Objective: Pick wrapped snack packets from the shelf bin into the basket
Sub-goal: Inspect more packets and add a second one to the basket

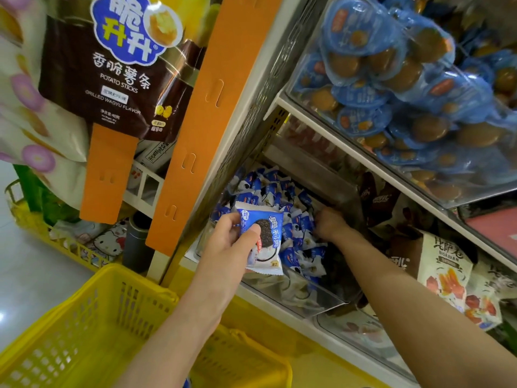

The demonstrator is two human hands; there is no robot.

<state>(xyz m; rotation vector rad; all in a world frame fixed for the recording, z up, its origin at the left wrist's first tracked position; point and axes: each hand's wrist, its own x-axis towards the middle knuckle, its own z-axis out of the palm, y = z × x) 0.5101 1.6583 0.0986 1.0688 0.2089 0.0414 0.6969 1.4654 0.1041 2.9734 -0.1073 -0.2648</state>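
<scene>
A clear shelf bin (321, 301) holds several blue-and-white cookie packets (302, 228). My left hand (226, 242) holds one blue cookie packet (265, 236) in front of the bin, thumb across its face. My right hand (331, 222) reaches deep into the bin with fingers curled among the packets; whether it grips one is hidden. The yellow basket (92, 317) stands below my left forearm, at the bottom left.
An orange hanging strip (195, 121) carries a brown potato-stick bag (117, 68) on the left. Above the bin sits a shelf bin of blue-wrapped eggs (405, 93). Brown and white snack packs (442, 264) lie to the right. Another yellow basket (56, 236) stands on the floor.
</scene>
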